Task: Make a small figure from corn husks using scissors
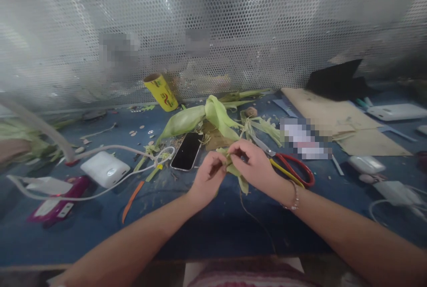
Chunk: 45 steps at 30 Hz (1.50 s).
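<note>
My left hand [207, 178] and my right hand [255, 164] meet in the middle above the table. Both pinch a small bundle of pale green husk [244, 184], its lower tip hanging below the right hand. A thin brown string [255, 219] trails down from it across the tabletop. Fingers cover most of the bundle. Just beyond lie larger green husk leaves [183, 121], which look like corn husk. A black-screened phone [187, 151] rests left of the hands. Scissors [308, 173] with red handles lie by my right wrist, beside something yellow.
A yellow cardboard tube [162, 92] stands near the perforated metal screen [227, 20]. White cables, a white power bank [105, 169] and a magenta power strip [58, 202] occupy the left. An orange strip [132, 201] lies nearby. To the right are brown cardboard [376, 142] and white chargers [398, 192].
</note>
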Each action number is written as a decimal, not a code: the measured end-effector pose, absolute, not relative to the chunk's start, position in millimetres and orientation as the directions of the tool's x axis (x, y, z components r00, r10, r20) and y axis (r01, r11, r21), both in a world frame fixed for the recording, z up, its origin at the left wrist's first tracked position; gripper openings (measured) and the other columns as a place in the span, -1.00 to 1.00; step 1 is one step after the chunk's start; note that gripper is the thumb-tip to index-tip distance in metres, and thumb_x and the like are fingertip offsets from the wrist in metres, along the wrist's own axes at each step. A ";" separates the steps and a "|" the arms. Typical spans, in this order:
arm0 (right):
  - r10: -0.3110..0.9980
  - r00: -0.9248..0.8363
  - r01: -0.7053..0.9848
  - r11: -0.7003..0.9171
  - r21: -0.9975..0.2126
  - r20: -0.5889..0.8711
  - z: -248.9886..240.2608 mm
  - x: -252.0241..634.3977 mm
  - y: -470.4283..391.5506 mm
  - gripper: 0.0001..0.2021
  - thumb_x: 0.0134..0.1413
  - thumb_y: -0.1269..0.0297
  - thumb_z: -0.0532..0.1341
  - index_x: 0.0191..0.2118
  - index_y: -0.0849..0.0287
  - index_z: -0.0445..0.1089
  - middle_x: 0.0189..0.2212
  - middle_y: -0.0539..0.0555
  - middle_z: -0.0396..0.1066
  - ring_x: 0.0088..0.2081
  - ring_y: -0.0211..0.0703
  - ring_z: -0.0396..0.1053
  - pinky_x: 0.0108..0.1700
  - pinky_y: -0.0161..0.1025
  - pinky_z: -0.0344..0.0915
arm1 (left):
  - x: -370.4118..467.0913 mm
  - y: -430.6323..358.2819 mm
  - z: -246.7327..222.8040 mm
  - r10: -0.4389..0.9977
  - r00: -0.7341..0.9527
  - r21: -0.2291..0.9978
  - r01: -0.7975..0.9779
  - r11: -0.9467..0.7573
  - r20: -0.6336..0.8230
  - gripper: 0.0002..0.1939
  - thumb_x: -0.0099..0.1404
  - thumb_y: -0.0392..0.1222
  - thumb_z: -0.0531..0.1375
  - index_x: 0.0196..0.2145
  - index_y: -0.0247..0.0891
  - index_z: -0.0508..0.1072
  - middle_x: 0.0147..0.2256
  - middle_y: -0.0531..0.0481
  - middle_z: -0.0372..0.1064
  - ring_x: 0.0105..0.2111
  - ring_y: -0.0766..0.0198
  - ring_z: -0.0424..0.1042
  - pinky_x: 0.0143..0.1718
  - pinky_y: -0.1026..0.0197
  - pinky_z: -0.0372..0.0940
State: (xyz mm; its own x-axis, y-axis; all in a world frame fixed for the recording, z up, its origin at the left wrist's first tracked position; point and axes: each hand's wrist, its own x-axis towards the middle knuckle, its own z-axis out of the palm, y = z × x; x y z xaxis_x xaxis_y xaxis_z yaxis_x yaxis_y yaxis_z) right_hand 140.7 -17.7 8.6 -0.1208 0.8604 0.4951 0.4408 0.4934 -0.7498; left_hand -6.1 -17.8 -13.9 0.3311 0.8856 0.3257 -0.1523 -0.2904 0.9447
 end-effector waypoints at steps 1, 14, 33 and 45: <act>0.881 -0.117 0.427 0.462 -0.777 0.459 8.8 140.3 -18.2 -0.88 -0.07 0.50 0.07 -0.42 0.15 0.26 -0.47 -0.02 0.30 -0.42 -0.28 0.27 -0.34 -0.31 0.22 | -7.1 -17.3 -15.3 0.879 0.332 0.940 -0.129 -0.316 0.341 -0.88 0.18 -0.19 0.16 -0.36 -0.23 0.25 -0.47 0.09 0.23 -0.47 0.40 0.24 -0.42 0.35 0.18; 0.923 -0.149 0.345 0.384 -0.857 0.354 11.5 137.9 -20.9 -0.89 -0.03 0.47 0.04 -0.40 0.14 0.25 -0.47 -0.03 0.29 -0.42 -0.29 0.26 -0.35 -0.33 0.21 | -14.9 -15.7 -14.4 0.704 0.325 0.618 0.337 -0.711 0.632 -0.87 0.17 -0.39 0.10 -0.37 -0.22 0.39 -0.46 0.04 0.37 -0.51 0.40 0.34 -0.48 0.36 0.24; 0.916 -0.152 0.451 0.398 -0.798 0.371 9.6 139.3 -20.4 -0.89 -0.02 0.46 0.05 -0.36 0.15 0.27 -0.45 -0.01 0.35 -0.43 -0.27 0.31 -0.37 -0.31 0.25 | -12.0 -10.6 -16.0 0.866 0.247 0.890 0.023 -0.455 0.436 -0.88 0.06 -0.39 0.18 -0.41 -0.25 0.40 -0.40 0.01 0.29 -0.40 0.34 0.33 -0.37 0.29 0.24; 0.858 -0.139 0.508 0.491 -0.708 0.495 12.7 135.6 -25.1 -0.91 0.00 0.48 0.07 -0.38 0.15 0.25 -0.43 0.02 0.29 -0.36 -0.24 0.27 -0.28 -0.28 0.24 | -11.1 -14.7 -9.5 0.925 0.241 0.953 0.004 -0.303 0.293 -0.80 0.15 -0.13 0.18 -0.52 -0.28 0.28 -0.51 0.09 0.16 -0.50 0.39 0.15 -0.46 0.33 0.12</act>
State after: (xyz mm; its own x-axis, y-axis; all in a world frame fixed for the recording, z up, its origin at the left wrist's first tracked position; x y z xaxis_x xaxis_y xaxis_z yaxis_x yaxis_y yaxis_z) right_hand 135.6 -25.1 12.7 -0.1394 0.8577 0.4949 0.5078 0.4910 -0.7078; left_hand -11.1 -14.7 -9.5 0.2412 0.9251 0.2932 0.0044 -0.3032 0.9529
